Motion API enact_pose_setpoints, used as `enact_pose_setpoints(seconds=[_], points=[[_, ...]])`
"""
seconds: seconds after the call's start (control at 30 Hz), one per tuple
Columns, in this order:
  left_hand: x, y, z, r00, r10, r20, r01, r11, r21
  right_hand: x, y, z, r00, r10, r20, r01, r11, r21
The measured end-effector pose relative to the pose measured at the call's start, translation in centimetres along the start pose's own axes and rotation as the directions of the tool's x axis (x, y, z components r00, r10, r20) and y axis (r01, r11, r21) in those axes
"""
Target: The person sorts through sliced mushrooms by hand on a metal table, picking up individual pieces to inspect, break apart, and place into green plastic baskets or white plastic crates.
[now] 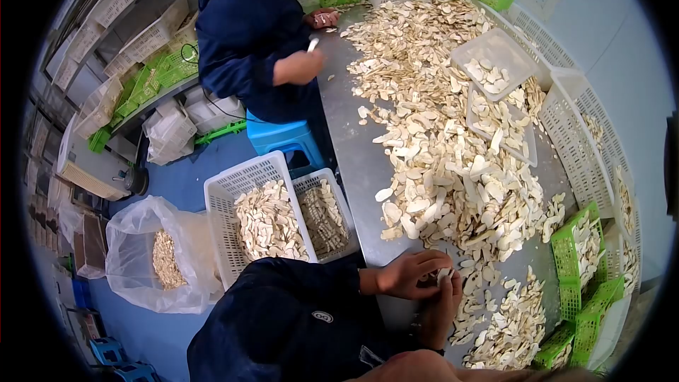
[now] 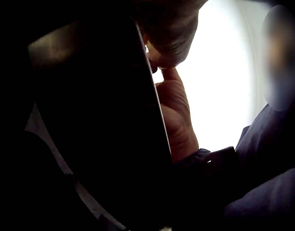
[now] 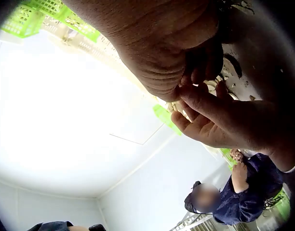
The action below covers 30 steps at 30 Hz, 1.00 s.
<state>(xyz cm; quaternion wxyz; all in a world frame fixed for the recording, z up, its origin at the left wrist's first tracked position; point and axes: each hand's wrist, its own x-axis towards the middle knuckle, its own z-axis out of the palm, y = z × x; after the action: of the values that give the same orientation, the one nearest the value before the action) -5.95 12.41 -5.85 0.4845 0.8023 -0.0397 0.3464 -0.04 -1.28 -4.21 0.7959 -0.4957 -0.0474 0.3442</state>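
Wearer's two hands together over the grey metal desk [image 1: 350,124], fingers curled and meeting. Left hand [image 1: 407,276] reaches in from the left, right hand [image 1: 440,315] from below; between their fingertips, a small whitish slice [image 1: 444,274], pinched by both. Its exact shape is hidden by the fingers. Left wrist view too dark to add detail.

Just beyond the hands: a large heap of cream-coloured flat slices [image 1: 453,141] along the desk. Nearer, beside the right hand, a smaller heap of broken cream pieces [image 1: 513,325]. Translucent plastic tray [image 1: 509,49], slices inside, sits on the large heap. Lime-green plastic basket [image 1: 566,269] and white perforated plastic basket [image 1: 576,145] at the desk's right side.

Left of the desk: white rectangular basket [image 1: 221,226] of slices; clear plastic bag [image 1: 124,240] holding small tan bits. Second person in dark blue clothing [image 1: 237,35] at the desk's far left.
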Motion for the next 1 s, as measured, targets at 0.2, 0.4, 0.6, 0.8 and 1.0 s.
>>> enact_pose_setpoints(seconds=[0.2,0.4,0.6,0.8,1.0], points=[[-0.1,-0.1,0.1,1.0,-0.015,0.009,0.015,1.0,-0.009,0.1,0.2,-0.2,1.0,-0.007,-0.008,0.006,1.0,-0.023],[-0.2,-0.1,0.1,1.0,-0.011,0.003,0.011,1.0,-0.002,0.1,0.1,-0.6,0.999,0.015,0.03,-0.015,1.0,-0.017],[-0.1,-0.1,0.0,1.0,-0.021,0.014,0.022,1.0,-0.016,-0.2,-0.4,0.5,1.0,0.019,0.004,-0.019,1.0,-0.021],[0.0,-0.1,0.0,0.999,-0.031,0.019,0.031,0.999,-0.03,-0.1,-0.2,0.1,1.0,0.025,0.015,-0.025,1.0,-0.008],[0.0,0.1,-0.1,0.999,-0.035,0.02,0.036,0.999,-0.026,-0.1,-0.3,0.3,0.999,0.029,0.013,-0.029,1.0,-0.003]])
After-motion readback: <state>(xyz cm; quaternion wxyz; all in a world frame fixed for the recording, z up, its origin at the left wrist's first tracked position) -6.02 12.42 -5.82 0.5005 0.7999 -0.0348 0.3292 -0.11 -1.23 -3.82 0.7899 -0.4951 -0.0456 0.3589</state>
